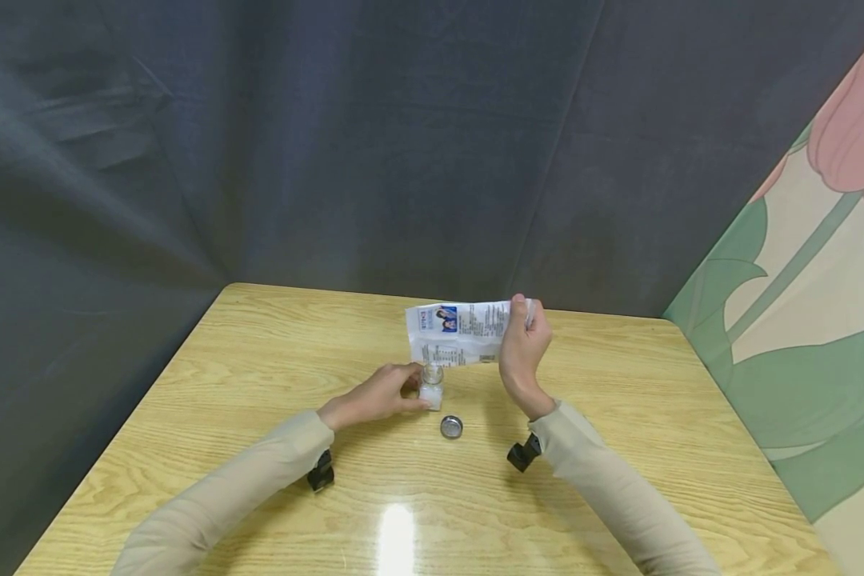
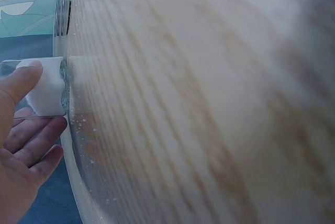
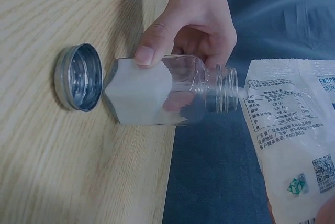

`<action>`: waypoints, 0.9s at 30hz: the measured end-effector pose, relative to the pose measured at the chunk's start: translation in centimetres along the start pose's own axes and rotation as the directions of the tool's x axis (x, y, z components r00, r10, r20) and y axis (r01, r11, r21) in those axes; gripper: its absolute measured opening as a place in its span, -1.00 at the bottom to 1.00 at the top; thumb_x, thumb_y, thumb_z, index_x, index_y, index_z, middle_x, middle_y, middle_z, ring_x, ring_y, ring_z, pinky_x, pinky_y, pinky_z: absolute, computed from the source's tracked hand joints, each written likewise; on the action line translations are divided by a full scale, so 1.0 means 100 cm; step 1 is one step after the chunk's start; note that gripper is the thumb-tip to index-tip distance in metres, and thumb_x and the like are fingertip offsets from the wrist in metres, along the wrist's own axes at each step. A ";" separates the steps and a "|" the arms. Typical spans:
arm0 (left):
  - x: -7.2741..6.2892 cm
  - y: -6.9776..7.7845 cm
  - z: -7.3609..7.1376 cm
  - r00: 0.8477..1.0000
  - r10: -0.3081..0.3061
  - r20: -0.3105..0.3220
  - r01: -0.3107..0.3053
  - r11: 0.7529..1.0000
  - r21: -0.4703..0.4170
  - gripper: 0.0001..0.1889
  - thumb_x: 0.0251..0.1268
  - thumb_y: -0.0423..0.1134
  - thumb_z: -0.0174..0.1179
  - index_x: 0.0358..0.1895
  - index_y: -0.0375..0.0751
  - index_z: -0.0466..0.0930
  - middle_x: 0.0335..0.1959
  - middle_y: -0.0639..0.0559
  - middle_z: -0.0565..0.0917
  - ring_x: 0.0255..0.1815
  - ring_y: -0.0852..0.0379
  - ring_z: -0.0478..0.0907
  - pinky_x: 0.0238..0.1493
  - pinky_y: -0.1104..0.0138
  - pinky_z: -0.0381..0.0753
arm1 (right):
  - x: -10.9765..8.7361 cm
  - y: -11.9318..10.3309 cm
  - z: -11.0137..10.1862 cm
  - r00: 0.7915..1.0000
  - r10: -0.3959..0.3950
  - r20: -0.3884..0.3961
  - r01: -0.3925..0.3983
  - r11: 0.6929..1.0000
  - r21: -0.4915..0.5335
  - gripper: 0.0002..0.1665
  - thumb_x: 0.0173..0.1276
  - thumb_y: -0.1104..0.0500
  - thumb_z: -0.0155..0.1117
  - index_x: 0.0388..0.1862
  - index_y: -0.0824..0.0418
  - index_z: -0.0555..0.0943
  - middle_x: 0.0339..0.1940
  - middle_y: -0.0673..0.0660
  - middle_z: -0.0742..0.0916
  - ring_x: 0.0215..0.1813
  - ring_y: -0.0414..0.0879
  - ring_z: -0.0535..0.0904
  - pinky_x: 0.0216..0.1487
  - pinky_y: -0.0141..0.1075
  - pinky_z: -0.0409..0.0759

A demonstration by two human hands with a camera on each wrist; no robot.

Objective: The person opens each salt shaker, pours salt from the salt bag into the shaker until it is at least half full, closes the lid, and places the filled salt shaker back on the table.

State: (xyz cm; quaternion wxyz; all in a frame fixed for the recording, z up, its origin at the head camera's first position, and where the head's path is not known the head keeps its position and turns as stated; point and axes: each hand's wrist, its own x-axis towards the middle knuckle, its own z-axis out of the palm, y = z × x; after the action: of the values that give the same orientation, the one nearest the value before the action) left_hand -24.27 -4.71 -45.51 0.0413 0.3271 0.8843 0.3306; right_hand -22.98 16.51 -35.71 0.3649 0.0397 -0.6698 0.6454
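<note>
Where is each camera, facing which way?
On head: looks forward-down at wooden table; left hand, right hand, beige sleeves show.
On left wrist: faces left hand gripping clear glass jar.
On right wrist: faces jar, round silver metal lid, white printed packet; left hand, bit of right hand show.
Wrist views share jar, left hand.

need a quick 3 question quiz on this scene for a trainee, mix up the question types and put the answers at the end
1. True or false: the glass jar is filled to its brim.
2. Multiple choice: where is the metal lid?
a) screwed onto the jar
b) on the table, beside the jar
c) inside the jar
3. Short answer: what does each hand hold?

Key:
1. False; the white contents reach only partway up.
2. b
3. The left hand holds the jar; the right hand holds the printed packet.
</note>
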 end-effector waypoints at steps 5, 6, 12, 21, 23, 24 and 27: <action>0.000 0.002 -0.001 1.000 -0.003 0.004 0.003 1.000 -0.014 -0.60 0.21 -0.17 0.43 0.01 -0.32 0.56 -0.17 -0.06 0.69 -0.19 0.13 0.62 -0.10 0.33 0.64 | 0.001 0.000 0.000 1.000 -0.004 -0.003 0.004 1.000 -0.005 -0.69 0.53 0.24 0.00 -0.49 0.24 0.44 -0.60 -0.08 0.53 -0.58 -0.33 0.47 -0.63 -0.55 0.36; 0.000 0.002 -0.001 1.000 -0.003 0.005 0.003 1.000 -0.018 -0.60 0.21 -0.17 0.42 0.01 -0.32 0.56 -0.16 -0.06 0.69 -0.19 0.12 0.62 -0.10 0.33 0.64 | 0.001 0.000 0.000 1.000 -0.005 -0.002 0.005 1.000 -0.006 -0.68 0.54 0.24 0.00 -0.49 0.25 0.44 -0.60 -0.08 0.53 -0.58 -0.33 0.48 -0.63 -0.54 0.36; 0.001 0.002 -0.001 1.000 -0.008 0.009 0.008 1.000 -0.030 -0.57 0.22 -0.18 0.42 0.06 -0.33 0.55 -0.13 -0.07 0.70 -0.15 0.14 0.63 -0.05 0.33 0.64 | 0.001 0.000 -0.001 1.000 -0.007 0.010 0.007 1.000 -0.006 -0.68 0.55 0.24 -0.01 -0.47 0.28 0.45 -0.59 -0.08 0.54 -0.57 -0.33 0.49 -0.63 -0.54 0.38; 0.001 0.001 0.000 1.000 -0.013 0.011 0.013 0.999 -0.038 -0.56 0.22 -0.17 0.42 0.08 -0.33 0.55 -0.10 -0.09 0.70 -0.11 0.14 0.63 -0.01 0.34 0.63 | 0.001 -0.001 0.000 1.000 -0.015 0.009 0.015 1.000 -0.012 -0.68 0.54 0.25 -0.01 -0.45 0.37 0.45 -0.59 -0.07 0.53 -0.58 -0.33 0.48 -0.62 -0.55 0.37; 0.001 0.002 0.000 1.000 -0.016 0.011 0.016 0.999 -0.034 -0.55 0.22 -0.17 0.42 0.08 -0.33 0.55 -0.10 -0.08 0.70 -0.10 0.14 0.64 0.00 0.34 0.62 | 0.002 0.003 0.000 1.000 -0.012 0.008 0.012 1.000 -0.014 -0.68 0.54 0.25 -0.02 -0.45 0.37 0.45 -0.58 -0.07 0.54 -0.57 -0.33 0.48 -0.62 -0.55 0.37; 0.001 0.001 0.000 1.000 -0.018 0.010 0.018 0.999 -0.033 -0.55 0.22 -0.17 0.42 0.08 -0.33 0.55 -0.10 -0.08 0.70 -0.10 0.14 0.64 0.01 0.34 0.62 | 0.003 0.008 0.000 1.000 -0.010 0.007 0.010 1.000 -0.014 -0.68 0.54 0.25 -0.02 -0.44 0.38 0.45 -0.58 -0.07 0.54 -0.57 -0.33 0.47 -0.62 -0.55 0.37; 0.001 0.001 0.000 1.000 -0.022 0.009 0.023 0.999 -0.025 -0.55 0.22 -0.16 0.42 0.08 -0.32 0.55 -0.09 -0.07 0.70 -0.09 0.14 0.63 0.01 0.35 0.62 | 0.006 0.025 0.000 1.000 -0.009 0.004 0.009 1.000 -0.015 -0.67 0.55 0.21 -0.01 -0.42 0.39 0.45 -0.57 -0.07 0.54 -0.57 -0.32 0.48 -0.63 -0.54 0.36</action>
State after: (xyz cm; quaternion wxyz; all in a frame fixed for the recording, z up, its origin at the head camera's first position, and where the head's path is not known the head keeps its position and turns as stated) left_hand -24.28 -4.59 -45.40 0.0529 0.3180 0.8835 0.3399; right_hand -24.72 17.14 -37.47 0.3669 0.0412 -0.6752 0.6386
